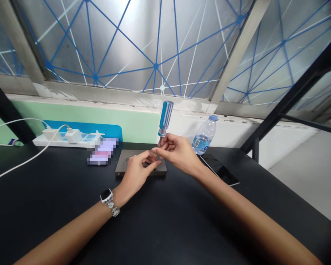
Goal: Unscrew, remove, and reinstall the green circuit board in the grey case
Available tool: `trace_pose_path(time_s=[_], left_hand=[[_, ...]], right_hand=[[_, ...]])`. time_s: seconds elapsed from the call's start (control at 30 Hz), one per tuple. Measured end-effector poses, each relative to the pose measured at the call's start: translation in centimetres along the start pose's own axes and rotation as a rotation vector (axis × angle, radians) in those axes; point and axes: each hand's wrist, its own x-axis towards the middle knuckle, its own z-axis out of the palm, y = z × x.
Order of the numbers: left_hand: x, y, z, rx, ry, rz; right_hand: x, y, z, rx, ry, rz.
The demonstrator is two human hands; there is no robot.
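A screwdriver [166, 116] with a blue-and-clear striped handle stands nearly upright, handle up. My right hand [179, 151] is closed round its metal shaft just below the handle. The fingers of my left hand [139, 167] are pinched together at the shaft's lower end; whether a small part is also between them is hidden. Beneath both hands lies a flat grey-brown box [123, 165] on the black table, partly covered by my left hand. The screwdriver's tip cannot be made out. A watch [106, 195] with a metal band is on my left wrist.
To the left are a phone [103, 151] and a white power strip [51, 141] with chargers and cables. A water bottle [204, 136] stands behind my right hand, beside a dark tablet-like slab [220, 169]. Black metal frame bars [284, 106] rise at the right.
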Motion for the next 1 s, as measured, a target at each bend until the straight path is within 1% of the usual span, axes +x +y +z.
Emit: trace_pose_path(time_s=[0.07, 0.2, 0.27, 0.37, 0.5, 0.57, 0.63, 0.67, 0.8, 0.87, 0.93, 1.0], left_hand=[[0.1, -0.1, -0.2, -0.038, -0.053, -0.014], [0.4, -0.3, -0.6, -0.054, -0.179, 0.014], [0.4, -0.2, -0.7, -0.034, -0.215, 0.034], [0.2, 0.1, -0.5, -0.019, -0.194, 0.033], [-0.1, 0.2, 0.0, 0.02, -0.052, 0.009], [-0.1, 0.0, 0.2, 0.01, -0.022, 0.0], [0.0, -0.3, 0.1, -0.032, -0.057, -0.013], [0.1, -0.4, 0.0, -0.056, -0.09, -0.018], [0.4, -0.4, -0.5, -0.1, -0.23, -0.002], [0.5, -0.1, -0.7, -0.051, -0.264, 0.023], [0.4, 0.3, -1.0, 0.044, -0.268, 0.053], [0.2, 0.5, -1.5, 0.188, -0.252, 0.097]], right_hand=[[0.0, -0.3, -0.3, 0.017, -0.041, 0.006], [0.0, -1.2, -1.1, 0.185, -0.214, 0.065], [0.0, -1.4, -1.2, 0.235, -0.251, 0.109], [0.0, -1.2, -1.1, 0.241, -0.211, 0.102], [0.0, -0.5, -0.4, 0.157, -0.083, 0.028], [-0.1, -0.2, -0.2, 0.099, -0.018, 0.018], [-0.1, -0.1, -0.1, 0.056, -0.002, 0.011], [-0.2, -0.1, -0.2, 0.054, -0.021, 0.013], [-0.3, -0.5, -0.8, 0.162, -0.232, 0.039], [-0.3, -0.7, -1.0, 0.189, -0.291, 0.04], [-0.3, -0.7, -1.1, 0.164, -0.272, 0.03], [-0.3, -0.5, -0.9, 0.106, -0.204, 0.007]])
